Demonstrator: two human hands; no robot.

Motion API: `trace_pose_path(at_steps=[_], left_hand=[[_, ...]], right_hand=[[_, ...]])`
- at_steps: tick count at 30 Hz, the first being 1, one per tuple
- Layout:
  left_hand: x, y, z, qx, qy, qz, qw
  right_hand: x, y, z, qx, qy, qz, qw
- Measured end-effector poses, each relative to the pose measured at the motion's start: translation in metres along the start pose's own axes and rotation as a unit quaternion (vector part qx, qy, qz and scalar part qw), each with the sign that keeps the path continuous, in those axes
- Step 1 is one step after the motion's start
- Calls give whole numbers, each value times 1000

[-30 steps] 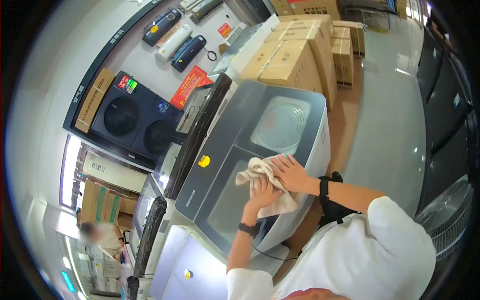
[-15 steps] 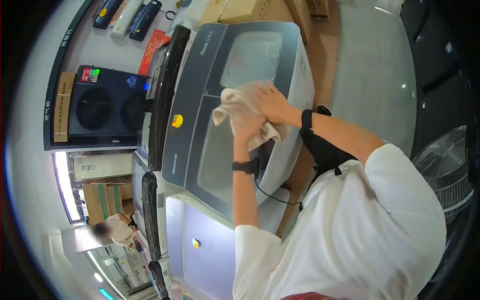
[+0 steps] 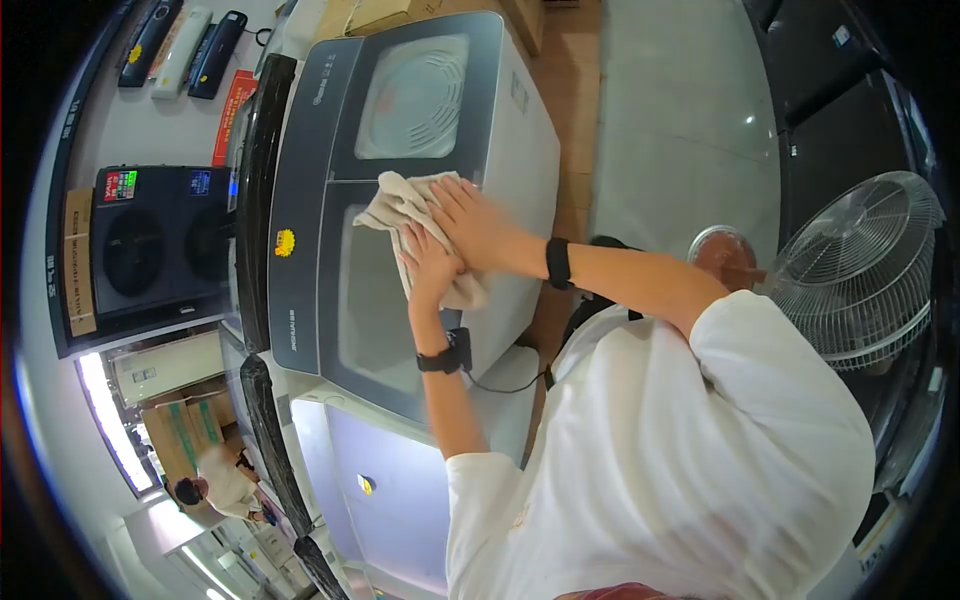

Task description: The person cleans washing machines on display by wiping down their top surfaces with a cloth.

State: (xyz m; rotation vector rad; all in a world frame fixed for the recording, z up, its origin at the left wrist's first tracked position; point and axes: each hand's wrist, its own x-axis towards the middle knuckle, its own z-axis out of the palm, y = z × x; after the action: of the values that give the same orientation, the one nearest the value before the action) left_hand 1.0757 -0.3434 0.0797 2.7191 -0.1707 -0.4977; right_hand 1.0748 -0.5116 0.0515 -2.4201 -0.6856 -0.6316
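A beige cloth lies bunched on the grey top of a twin-tub washing machine, near the divide between its two lids. My left hand holds the cloth against the lower lid, its fingers stretched over the folds. Just above and to the right, my right hand presses on the same cloth with its fingers extended. The two hands touch or nearly touch. One end of the cloth hangs out beneath them toward the machine's white side. Both wrists wear black bands, and a thin cable runs from the left one.
A second, pale-topped machine stands beside this one. Cardboard boxes are at its far end. At the right are a standing fan and dark appliances. Another person is at the lower left.
The view has swung, so the machine appears farther left and more of the fan shows. Both hands remain on the cloth, which now lies flatter near the divide between the lids.
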Motion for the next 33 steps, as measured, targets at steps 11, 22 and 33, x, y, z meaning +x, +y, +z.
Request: trace_pose_path(at_steps=[11, 22, 33], left_hand=[[-29, 31, 17, 18, 29, -51, 998], [-9, 8, 16, 74, -12, -34, 997], [46, 30, -17, 94, -20, 29, 995]], right_hand=[[-28, 2, -11, 43, 33, -12, 998], [-20, 11, 8, -3, 41, -7, 999], [28, 75, -8, -66, 30, 100, 992]])
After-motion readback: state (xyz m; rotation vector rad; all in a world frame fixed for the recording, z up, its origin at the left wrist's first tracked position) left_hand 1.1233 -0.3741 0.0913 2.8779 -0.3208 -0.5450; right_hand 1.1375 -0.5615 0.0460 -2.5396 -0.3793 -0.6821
